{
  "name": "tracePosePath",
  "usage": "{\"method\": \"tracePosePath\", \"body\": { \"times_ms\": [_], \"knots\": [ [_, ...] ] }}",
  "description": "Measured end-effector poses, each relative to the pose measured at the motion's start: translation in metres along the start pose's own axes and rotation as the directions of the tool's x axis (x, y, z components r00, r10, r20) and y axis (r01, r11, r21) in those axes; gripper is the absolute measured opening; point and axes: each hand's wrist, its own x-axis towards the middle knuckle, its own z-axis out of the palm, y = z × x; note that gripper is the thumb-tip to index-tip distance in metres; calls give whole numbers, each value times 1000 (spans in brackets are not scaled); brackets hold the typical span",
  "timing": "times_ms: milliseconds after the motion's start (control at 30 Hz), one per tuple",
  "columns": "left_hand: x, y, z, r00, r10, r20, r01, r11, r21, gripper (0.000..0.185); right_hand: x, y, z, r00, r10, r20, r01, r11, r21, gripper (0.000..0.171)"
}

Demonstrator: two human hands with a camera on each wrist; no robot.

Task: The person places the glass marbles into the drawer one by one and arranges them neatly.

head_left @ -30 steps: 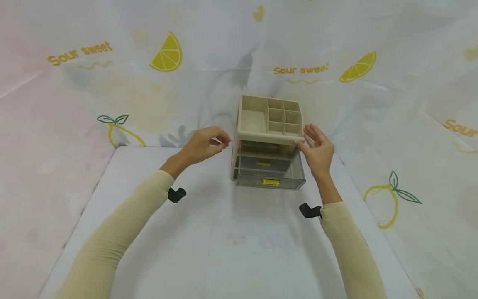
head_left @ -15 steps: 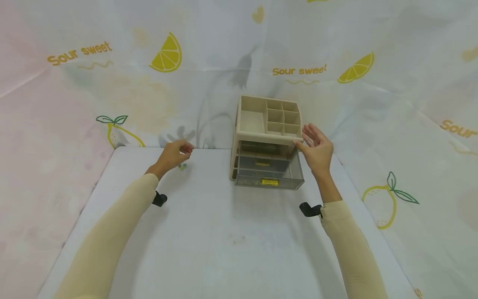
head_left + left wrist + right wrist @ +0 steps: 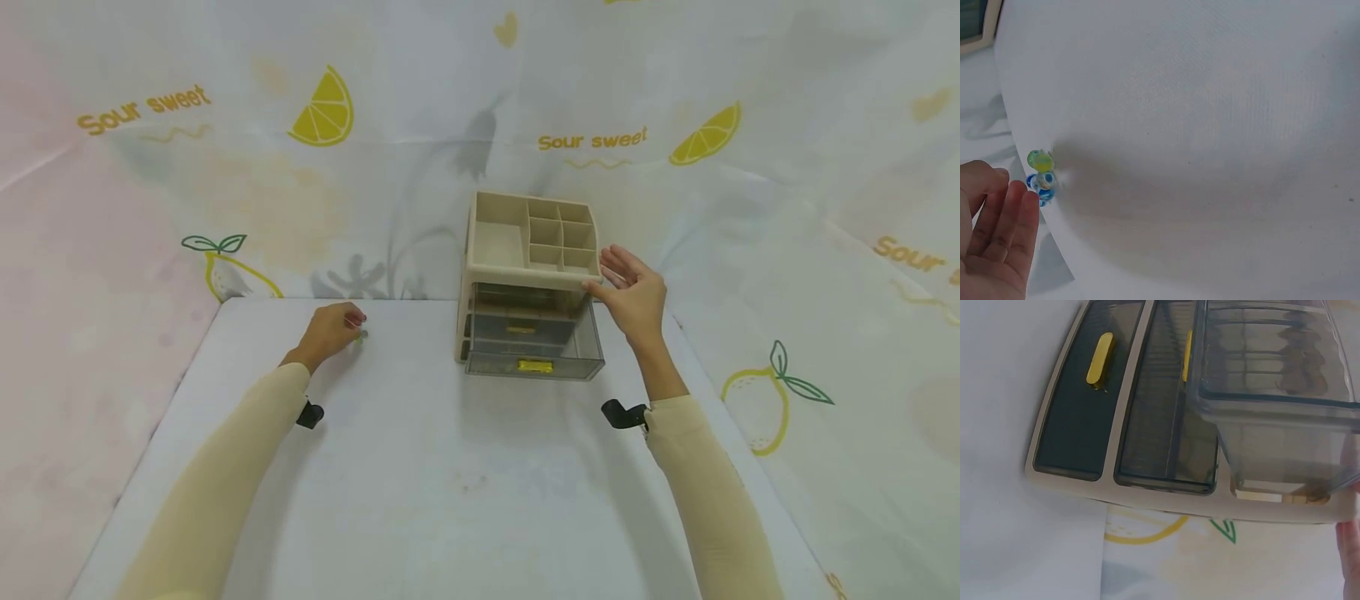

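Note:
Small glass marbles, yellow-green [image 3: 1041,162] and blue [image 3: 1046,182], lie clustered near the table's back left. My left hand [image 3: 327,332] has its fingertips right at them, thumb apart from the loosely bent fingers in the left wrist view. To the right stands a beige desk organizer [image 3: 540,277] with its clear top drawer [image 3: 495,363] pulled out. My right hand [image 3: 637,302] rests against the organizer's right front corner, thumb at the front edge and the other fingers extended along the side. Most of this hand is out of the right wrist view.
Divided compartments [image 3: 546,233] top the organizer. Below the pulled-out drawer are two closed drawers with yellow handles [image 3: 972,19], partly seen.
My left hand has moved left and down from beside the organizer to the marbles. The right hand stays at the organizer's corner, and the drawer remains out.

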Motion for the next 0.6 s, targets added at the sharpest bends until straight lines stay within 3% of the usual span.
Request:
{"method": "tracePosePath", "body": {
  "times_ms": [167,600],
  "knots": [
    [-4,-4,-1,999,-53,9,53,999,14,25,-1,2,1,1000,-5,-9,5,1000,8,66],
    [-8,-11,3,993,-119,20,119,993,21,27,-3,3,3,1000,-1,-21,2,1000,21,66]
  ]
}}
